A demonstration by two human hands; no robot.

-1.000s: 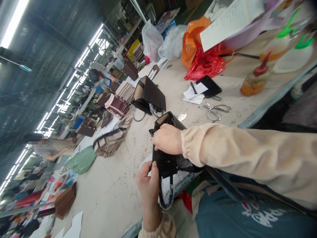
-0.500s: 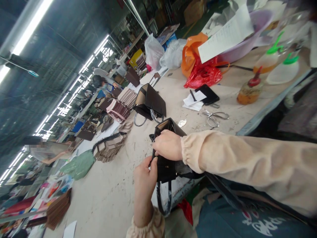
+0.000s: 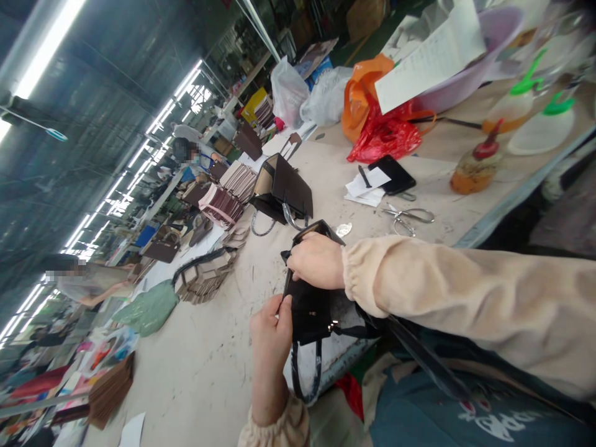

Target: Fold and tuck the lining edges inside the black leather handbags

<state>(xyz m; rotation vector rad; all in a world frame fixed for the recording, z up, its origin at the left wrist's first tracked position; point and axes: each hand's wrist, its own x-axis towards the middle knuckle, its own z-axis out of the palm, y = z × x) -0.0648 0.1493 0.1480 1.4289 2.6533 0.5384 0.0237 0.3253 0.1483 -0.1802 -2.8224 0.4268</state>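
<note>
Head view. A small black leather handbag (image 3: 310,304) is held upright at the near edge of the pale, scuffed tabletop (image 3: 209,366), close to the middle of the frame. Its dark looped handle (image 3: 305,379) hangs from it toward 6 o'clock, past the tabletop's edge.

The right hand (image 3: 316,261), in a beige elastic-cuffed sleeve, lies over the bag's open top rim. Its fingers are curled down and clamped on that rim. The left hand (image 3: 272,329) comes up from 6 o'clock; its thumb and fingers are pressed together, pinching the bag's left side edge.

Around the held bag:
- At 12 o'clock, a second black handbag with metal ring handles (image 3: 288,186) stands on the tabletop, apart from the hands.
- At 2 o'clock lie steel scissors (image 3: 410,217), and beyond them a flat black case on white paper slips (image 3: 393,174).
- Farther toward 1 o'clock are a crumpled red plastic bag (image 3: 386,136) and an amber squeeze bottle with a red cap (image 3: 472,171).
- At 9 o'clock are a fanned stack of brown leather pieces (image 3: 209,276) and a pale green plastic bag (image 3: 149,307).
</note>
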